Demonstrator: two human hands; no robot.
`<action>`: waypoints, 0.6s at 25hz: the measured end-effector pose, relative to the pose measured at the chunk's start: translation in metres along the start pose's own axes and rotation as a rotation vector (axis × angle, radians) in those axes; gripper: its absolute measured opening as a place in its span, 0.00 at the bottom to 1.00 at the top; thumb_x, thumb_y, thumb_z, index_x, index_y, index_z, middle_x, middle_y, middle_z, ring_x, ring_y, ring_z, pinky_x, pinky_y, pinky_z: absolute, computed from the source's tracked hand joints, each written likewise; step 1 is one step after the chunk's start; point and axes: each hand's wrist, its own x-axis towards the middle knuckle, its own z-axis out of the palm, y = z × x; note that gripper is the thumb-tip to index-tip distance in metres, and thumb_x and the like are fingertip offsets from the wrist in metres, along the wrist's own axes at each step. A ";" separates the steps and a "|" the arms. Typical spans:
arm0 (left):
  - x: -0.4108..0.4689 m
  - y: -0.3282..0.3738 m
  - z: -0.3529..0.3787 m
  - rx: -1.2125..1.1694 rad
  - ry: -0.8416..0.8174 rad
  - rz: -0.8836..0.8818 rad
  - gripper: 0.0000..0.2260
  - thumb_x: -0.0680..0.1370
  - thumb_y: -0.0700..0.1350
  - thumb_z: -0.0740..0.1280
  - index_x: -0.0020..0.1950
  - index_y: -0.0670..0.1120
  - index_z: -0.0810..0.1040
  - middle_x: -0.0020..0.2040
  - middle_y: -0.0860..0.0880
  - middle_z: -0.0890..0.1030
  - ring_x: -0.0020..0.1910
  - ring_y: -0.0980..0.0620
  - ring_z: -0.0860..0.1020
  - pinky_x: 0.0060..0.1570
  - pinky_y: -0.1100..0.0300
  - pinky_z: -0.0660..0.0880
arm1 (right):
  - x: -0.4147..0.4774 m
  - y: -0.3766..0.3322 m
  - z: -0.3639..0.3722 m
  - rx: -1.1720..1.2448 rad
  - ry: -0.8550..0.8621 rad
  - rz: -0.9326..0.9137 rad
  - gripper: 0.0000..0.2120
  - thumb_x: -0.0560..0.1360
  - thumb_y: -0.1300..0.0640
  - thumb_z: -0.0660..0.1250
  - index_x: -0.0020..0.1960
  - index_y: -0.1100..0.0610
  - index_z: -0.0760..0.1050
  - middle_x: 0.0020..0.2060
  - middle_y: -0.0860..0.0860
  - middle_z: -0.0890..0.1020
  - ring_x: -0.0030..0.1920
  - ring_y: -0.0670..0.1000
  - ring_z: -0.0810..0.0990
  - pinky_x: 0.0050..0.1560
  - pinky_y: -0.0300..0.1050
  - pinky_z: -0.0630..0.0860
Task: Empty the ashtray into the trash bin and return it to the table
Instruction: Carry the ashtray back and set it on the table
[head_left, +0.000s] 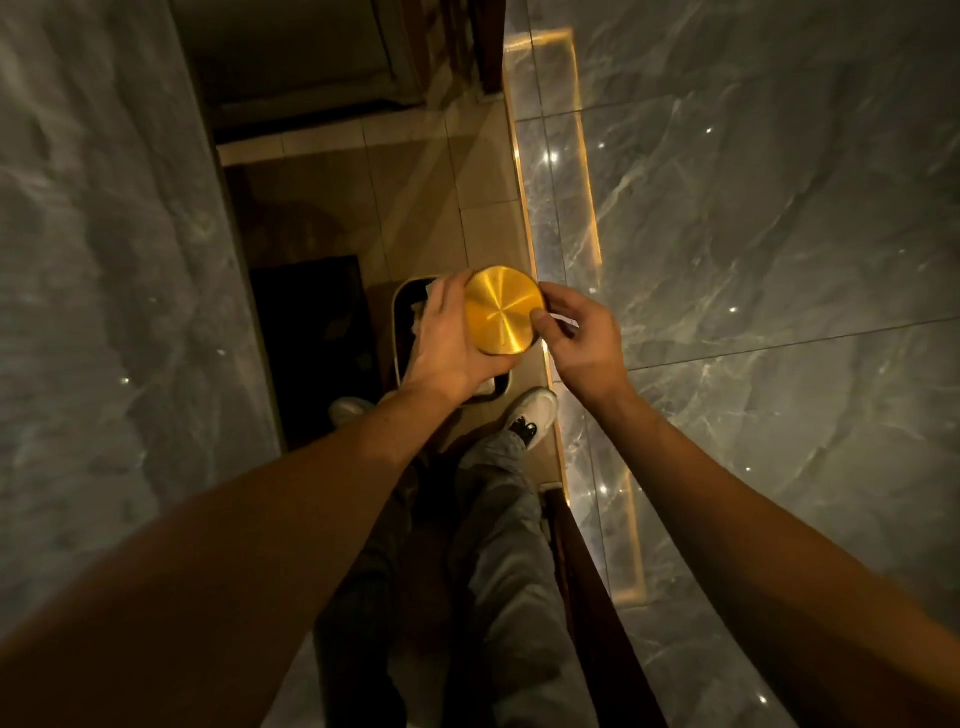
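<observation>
A round gold metal ashtray (503, 310) is turned bottom-up, its flat base facing me. My left hand (448, 338) grips it from the left side. My right hand (576, 338) touches its right edge with thumb and fingertips. Directly beneath them stands a dark trash bin (399, 332) with a light rim, on the floor. White paper shows inside the bin, mostly hidden by my left hand.
A grey marble counter (779, 260) with a glowing amber edge runs along the right. A grey marble wall (104, 260) closes the left. A dark mat (311, 332) lies left of the bin on beige floor tiles. My feet in white shoes (535, 413) stand just before the bin.
</observation>
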 end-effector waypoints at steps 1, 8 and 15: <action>-0.008 0.009 -0.008 -0.008 0.015 0.012 0.45 0.61 0.49 0.82 0.73 0.45 0.64 0.70 0.46 0.67 0.68 0.45 0.70 0.67 0.52 0.69 | -0.006 -0.013 -0.004 0.017 0.018 0.002 0.14 0.77 0.62 0.67 0.62 0.59 0.78 0.52 0.51 0.83 0.53 0.47 0.82 0.54 0.34 0.76; -0.066 0.050 -0.086 -0.069 0.110 0.102 0.47 0.63 0.51 0.81 0.76 0.46 0.61 0.73 0.47 0.64 0.72 0.50 0.64 0.69 0.62 0.62 | -0.058 -0.114 -0.008 0.063 0.063 -0.062 0.16 0.77 0.60 0.68 0.64 0.57 0.77 0.58 0.53 0.83 0.58 0.47 0.81 0.61 0.43 0.78; -0.130 0.036 -0.199 -0.072 0.198 0.166 0.48 0.63 0.53 0.81 0.77 0.49 0.59 0.74 0.46 0.67 0.73 0.50 0.65 0.70 0.59 0.63 | -0.112 -0.211 0.045 0.145 -0.010 -0.120 0.16 0.76 0.60 0.70 0.63 0.57 0.78 0.57 0.54 0.82 0.58 0.46 0.81 0.61 0.45 0.78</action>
